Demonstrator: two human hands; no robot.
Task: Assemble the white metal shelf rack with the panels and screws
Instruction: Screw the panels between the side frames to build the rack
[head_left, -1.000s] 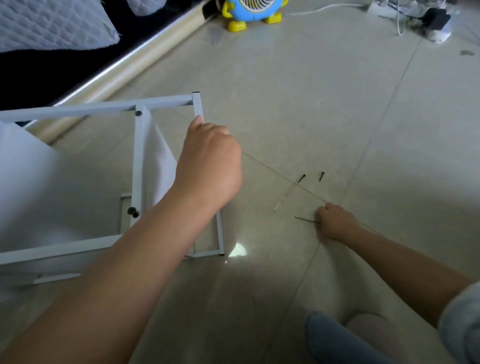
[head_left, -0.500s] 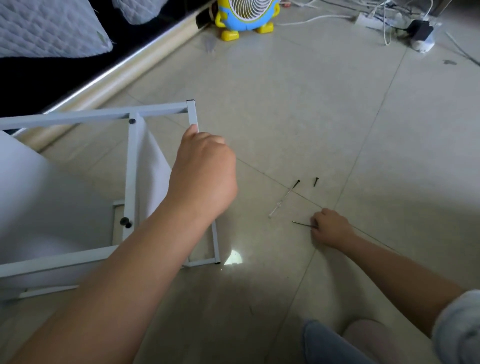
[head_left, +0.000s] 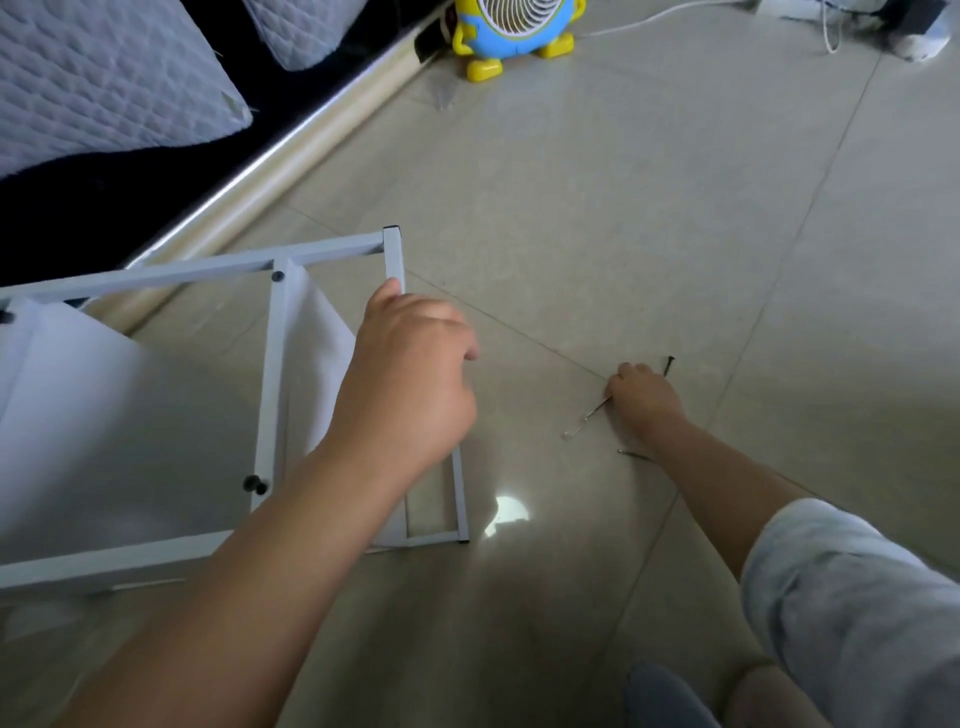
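Your left hand (head_left: 410, 374) clasps the end bar of the rack (head_left: 268, 395). The rack lies on its side on the floor (head_left: 649, 208), long bars running in from the left edge, open end toward the screw (head_left: 668, 365). Your right hand (head_left: 644, 400) has moved from the pin (head_left: 634, 455) up to the rod (head_left: 587, 418). Its curled fingers now cover the rod's far end and a second screw, so its grip cannot be determined. The rack's left part is cut off.

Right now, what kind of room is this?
Probably a bedroom at home: quilted bedding on a low bed, a small blue and yellow fan on the tiled floor, and a white rack being built there.
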